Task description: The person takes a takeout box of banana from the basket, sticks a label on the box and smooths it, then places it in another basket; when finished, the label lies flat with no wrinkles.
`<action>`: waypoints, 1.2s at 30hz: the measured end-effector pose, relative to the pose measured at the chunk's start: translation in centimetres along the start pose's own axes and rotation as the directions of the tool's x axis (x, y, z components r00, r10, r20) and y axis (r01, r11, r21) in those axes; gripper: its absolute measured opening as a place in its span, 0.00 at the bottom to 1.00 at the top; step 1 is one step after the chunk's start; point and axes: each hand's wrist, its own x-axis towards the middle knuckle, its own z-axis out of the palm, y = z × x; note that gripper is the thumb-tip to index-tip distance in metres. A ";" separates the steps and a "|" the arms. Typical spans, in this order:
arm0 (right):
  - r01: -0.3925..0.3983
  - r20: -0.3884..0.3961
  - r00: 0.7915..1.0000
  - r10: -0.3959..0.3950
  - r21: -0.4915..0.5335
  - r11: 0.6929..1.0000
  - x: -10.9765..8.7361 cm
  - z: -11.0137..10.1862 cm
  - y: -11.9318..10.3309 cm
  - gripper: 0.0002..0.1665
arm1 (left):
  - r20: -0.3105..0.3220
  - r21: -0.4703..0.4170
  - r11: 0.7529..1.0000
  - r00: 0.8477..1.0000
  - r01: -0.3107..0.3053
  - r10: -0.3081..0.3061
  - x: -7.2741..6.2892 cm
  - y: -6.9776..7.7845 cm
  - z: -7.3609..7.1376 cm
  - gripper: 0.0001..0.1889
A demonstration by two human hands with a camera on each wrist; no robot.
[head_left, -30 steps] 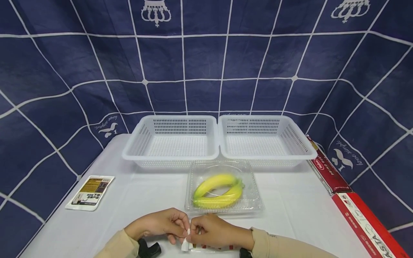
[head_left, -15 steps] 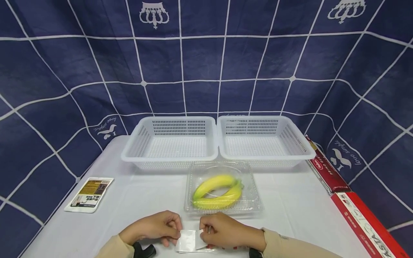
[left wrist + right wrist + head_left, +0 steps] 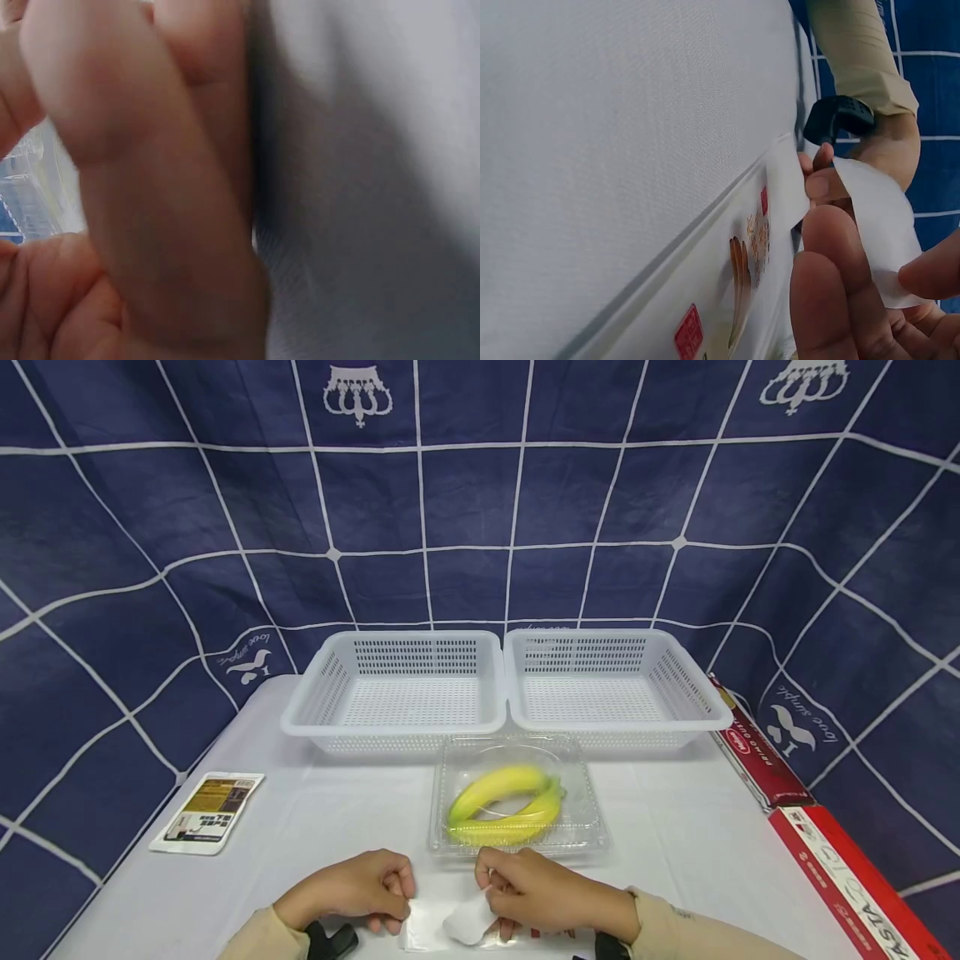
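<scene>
1. On the table (image 3: pixel 337 810) I see the packet (image 3: pixel 427 935) lying flat, partly hidden by the right hand (image 3: pixel 532 889)
2. That hand has shifted rightward, pinching the paper (image 3: pixel 468 922) — more packet shows, so it's probably coming away
3. The left hand (image 3: pixel 360 885) pinches the packet's left end
4. Paper attached or loose — I can't tell

Head cam bright, light even, shadows soft, wide-angle stretch twd edges, small glare spots on clear box (image 3: pixel 581 827), L wrist cam dim, close-up fingers (image 3: pixel 142 157) v. blurry, diag. shadow across cloth (image 3: pixel 367 210), R wrist cam greyish, mid-bright, weave fairly sharp
</scene>
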 end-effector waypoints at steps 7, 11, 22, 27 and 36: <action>0.107 0.012 0.994 -0.107 -0.036 0.994 -0.1 -0.4 0.1 0.12 | -0.050 0.071 0.997 0.999 -0.005 0.008 -0.2 0.3 -0.3 0.08; 0.162 -0.017 0.987 -0.162 -0.014 0.987 0.1 -0.8 0.1 0.12 | -0.108 0.117 0.993 0.994 -0.011 0.024 -0.1 0.6 -0.8 0.07; 0.277 -0.145 0.953 -0.268 0.051 0.959 0.0 -1.7 -1.0 0.11 | -0.245 0.192 0.980 0.965 -0.052 0.099 0.7 1.5 -2.5 0.14; 0.328 -0.215 0.927 -0.309 0.061 0.943 0.2 -2.1 -1.1 0.17 | -0.306 0.182 0.980 0.943 -0.076 0.130 1.3 1.9 -2.7 0.15; 0.307 -0.391 0.888 -0.242 0.112 0.945 0.8 -2.8 -1.4 0.08 | -0.422 0.143 0.983 0.891 -0.120 0.170 2.6 2.5 -2.8 0.17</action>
